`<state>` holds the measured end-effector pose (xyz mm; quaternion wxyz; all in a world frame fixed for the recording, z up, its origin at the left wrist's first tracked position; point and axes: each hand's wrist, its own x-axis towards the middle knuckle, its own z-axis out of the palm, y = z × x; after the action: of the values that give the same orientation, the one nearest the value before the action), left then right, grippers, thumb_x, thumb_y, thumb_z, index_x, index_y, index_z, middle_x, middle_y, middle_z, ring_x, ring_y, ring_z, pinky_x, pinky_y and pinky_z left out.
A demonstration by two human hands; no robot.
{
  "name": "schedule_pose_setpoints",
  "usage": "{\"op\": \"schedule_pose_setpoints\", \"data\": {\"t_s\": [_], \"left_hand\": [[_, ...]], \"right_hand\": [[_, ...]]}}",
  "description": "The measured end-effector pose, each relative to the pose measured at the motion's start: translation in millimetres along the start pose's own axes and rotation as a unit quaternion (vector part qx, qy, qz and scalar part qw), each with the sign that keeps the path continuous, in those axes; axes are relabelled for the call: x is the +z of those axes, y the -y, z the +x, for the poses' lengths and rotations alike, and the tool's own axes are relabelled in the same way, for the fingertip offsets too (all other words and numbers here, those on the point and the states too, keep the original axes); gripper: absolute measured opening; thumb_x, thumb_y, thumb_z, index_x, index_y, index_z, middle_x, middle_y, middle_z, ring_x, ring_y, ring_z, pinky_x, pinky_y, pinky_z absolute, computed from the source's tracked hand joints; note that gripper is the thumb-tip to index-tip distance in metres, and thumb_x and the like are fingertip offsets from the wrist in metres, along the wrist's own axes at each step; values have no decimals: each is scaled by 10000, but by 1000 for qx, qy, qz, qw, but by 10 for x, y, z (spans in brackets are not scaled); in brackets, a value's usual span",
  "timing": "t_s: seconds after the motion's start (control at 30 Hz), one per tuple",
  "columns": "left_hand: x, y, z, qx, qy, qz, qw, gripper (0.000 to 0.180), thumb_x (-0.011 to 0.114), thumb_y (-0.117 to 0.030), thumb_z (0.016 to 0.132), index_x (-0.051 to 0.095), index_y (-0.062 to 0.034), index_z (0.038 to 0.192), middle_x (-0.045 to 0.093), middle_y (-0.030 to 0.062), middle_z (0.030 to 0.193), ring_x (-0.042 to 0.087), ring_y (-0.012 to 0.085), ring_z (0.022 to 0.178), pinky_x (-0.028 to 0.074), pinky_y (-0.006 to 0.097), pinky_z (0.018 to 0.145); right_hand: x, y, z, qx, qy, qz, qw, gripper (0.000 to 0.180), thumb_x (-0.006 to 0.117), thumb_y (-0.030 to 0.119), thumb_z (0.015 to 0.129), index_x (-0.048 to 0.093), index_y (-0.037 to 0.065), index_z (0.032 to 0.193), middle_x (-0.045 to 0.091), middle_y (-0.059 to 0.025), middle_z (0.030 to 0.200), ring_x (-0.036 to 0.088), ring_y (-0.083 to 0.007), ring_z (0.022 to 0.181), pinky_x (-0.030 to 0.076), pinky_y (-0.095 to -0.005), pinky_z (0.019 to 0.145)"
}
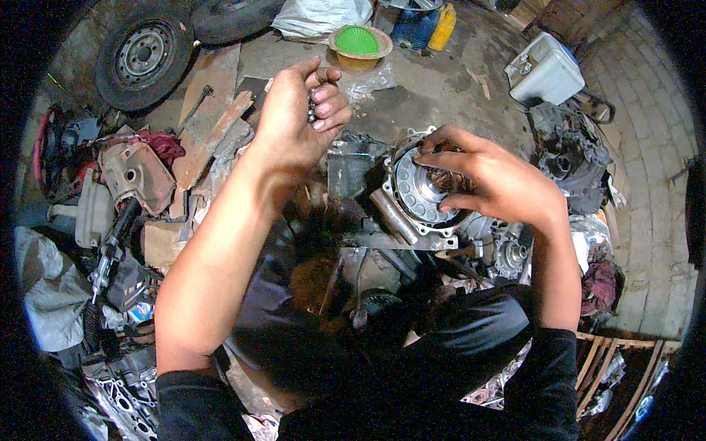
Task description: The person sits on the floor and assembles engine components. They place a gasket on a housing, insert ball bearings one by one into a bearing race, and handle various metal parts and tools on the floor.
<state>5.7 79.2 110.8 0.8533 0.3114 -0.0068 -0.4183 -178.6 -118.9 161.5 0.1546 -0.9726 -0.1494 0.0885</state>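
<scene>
Several small metal pieces (312, 109) sit clasped in my left hand (296, 110), fingers curled. Nearer and right, I have my right hand (489, 180) over a round metal part (407, 184); I cannot tell whether it clamps anything.

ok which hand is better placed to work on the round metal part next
Probably the right hand: it reaches over the round metal part, while the left hand is off to the side, curled around small shiny pieces.
</scene>
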Motion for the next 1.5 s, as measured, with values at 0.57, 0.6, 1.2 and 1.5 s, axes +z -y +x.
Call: {"op": "schedule_pose_setpoints", "data": {"t_s": [0.57,0.6,1.2,1.5], "left_hand": [[32,351,-12,-92,39,287,953,390,545,-345,1033,620,35,1082,285,-97,523,238,45,423,169,256,405],[-11,346,4,-90,47,305,947,397,564,-362,1022,628,24,1089,299,-95,537,248,47,428,175,255,410],[15,355,-58,60,26,613,788,441,807,-370,835,766,59,927,723,90,746,598,110,667,507,308,655],[147,239,-192,-25,62,579,813,364,744,-368,898,760,-10,835,554,-22,586,424,63,517,295,260,493]], "right_hand": [[-164,-153,-203,98,-247,-24,964,202,678,70,885,722,3,1070,685,-151,988,669,-275,891,542,-363,778],[-127,-171,-203,112,-238,-16,965,199,675,75,891,720,0,1070,684,-151,985,669,-270,890,544,-355,756],[-52,44,-215,230,-210,111,944,228,709,199,848,686,-25,886,684,-219,807,675,-369,775,520,-438,730],[-54,211,-365,186,-282,147,930,126,684,70,896,636,-33,843,611,-68,691,579,-136,605,446,-292,542]]}}
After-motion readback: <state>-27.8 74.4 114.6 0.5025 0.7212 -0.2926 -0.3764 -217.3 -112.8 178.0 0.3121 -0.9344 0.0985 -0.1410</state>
